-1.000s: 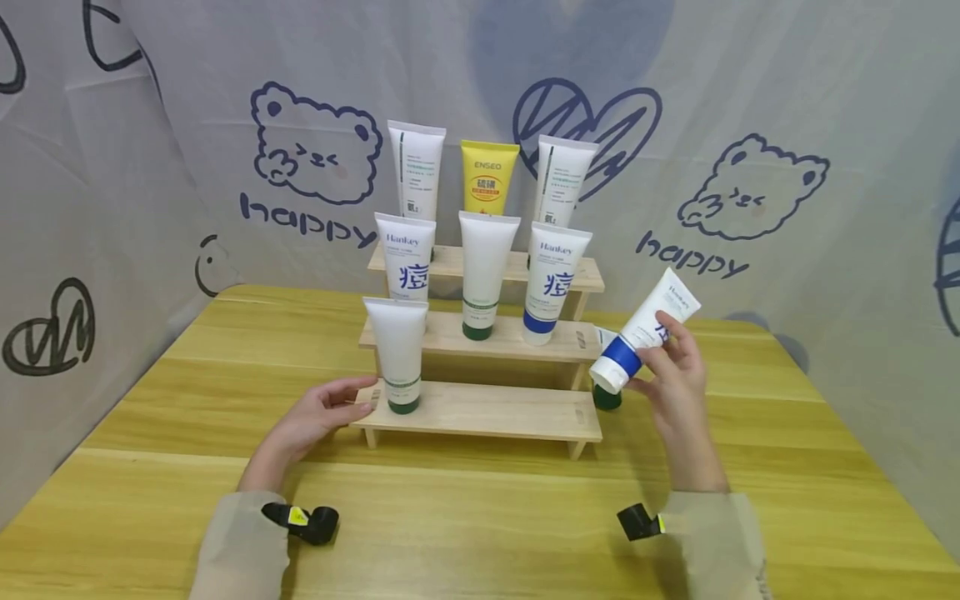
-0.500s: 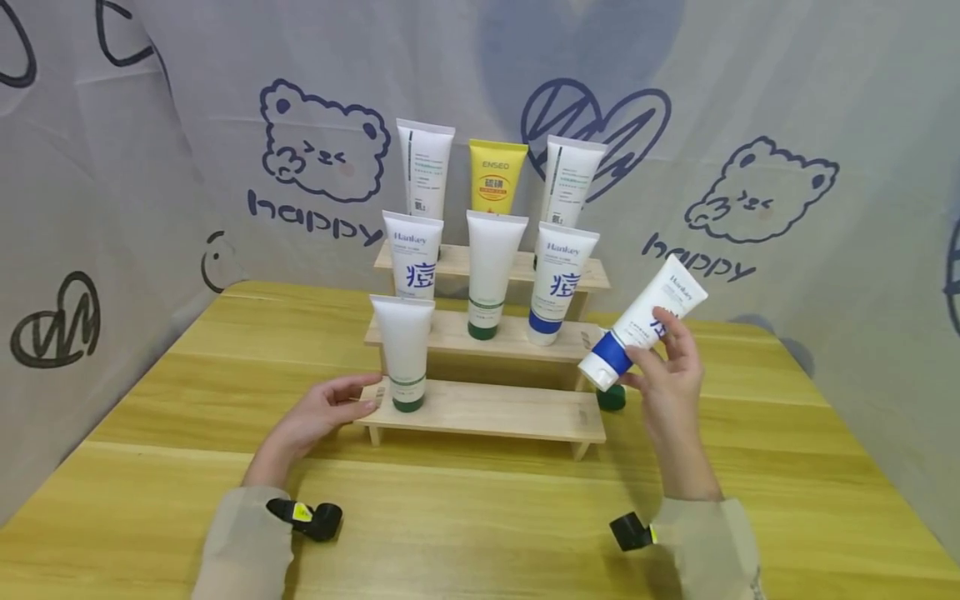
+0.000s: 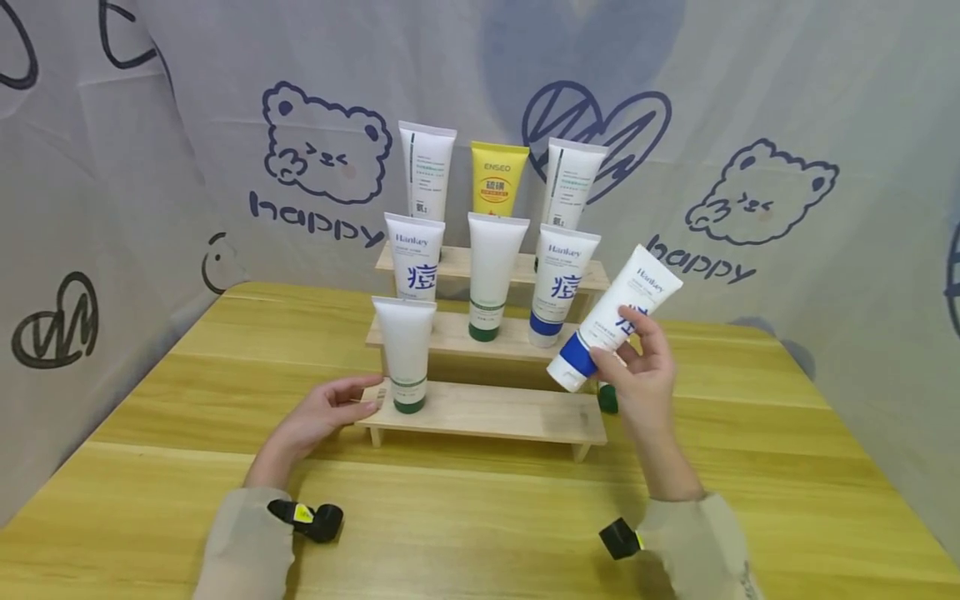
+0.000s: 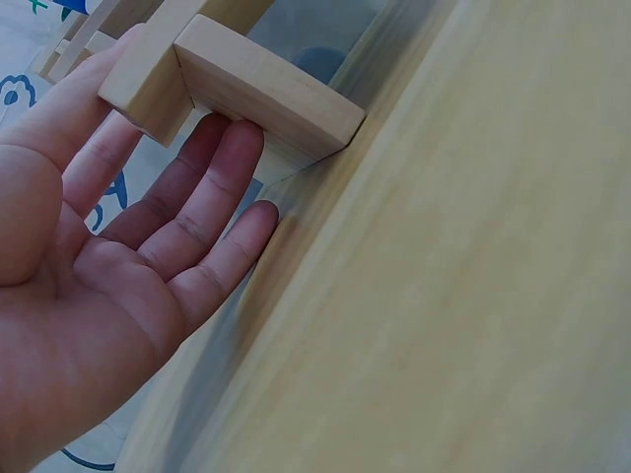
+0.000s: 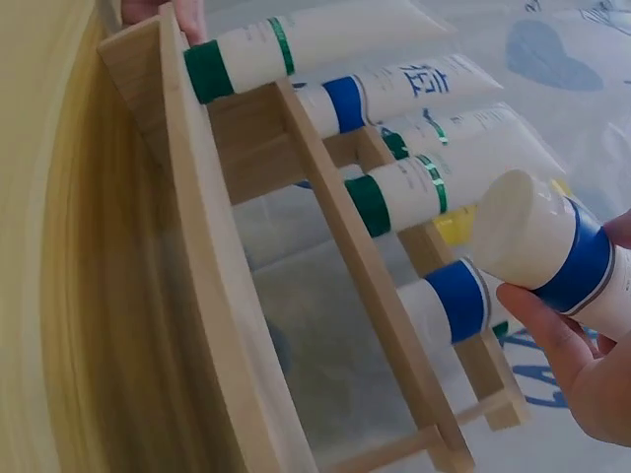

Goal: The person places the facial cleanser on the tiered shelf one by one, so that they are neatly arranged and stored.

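Note:
My right hand [image 3: 641, 371] grips a white tube with a blue band and white cap [image 3: 606, 315], thumb near the band. The tube tilts with its cap low and left, above the right end of the bottom tier of a three-tier wooden display stand [image 3: 502, 412]. In the right wrist view the tube's cap [image 5: 505, 222] faces the stand, apart from it. My left hand [image 3: 330, 411] holds the left end of that bottom tier; in the left wrist view its fingertips [image 4: 242, 143] touch the stand's leg. A white green-capped tube [image 3: 405, 350] stands upright on this tier's left end.
On the middle tier stand two blue-lettered tubes [image 3: 415, 254] [image 3: 558, 279] around a plain green-capped one [image 3: 491, 271]. The top tier bears a yellow tube [image 3: 497, 179] between two white ones. Another green cap [image 3: 608, 399] shows on the table behind my right hand.
My right hand has carried the blue-banded tube leftward, from beside the stand to above the bottom tier's right end. My left hand keeps its place on the stand. The head view has shifted slightly.

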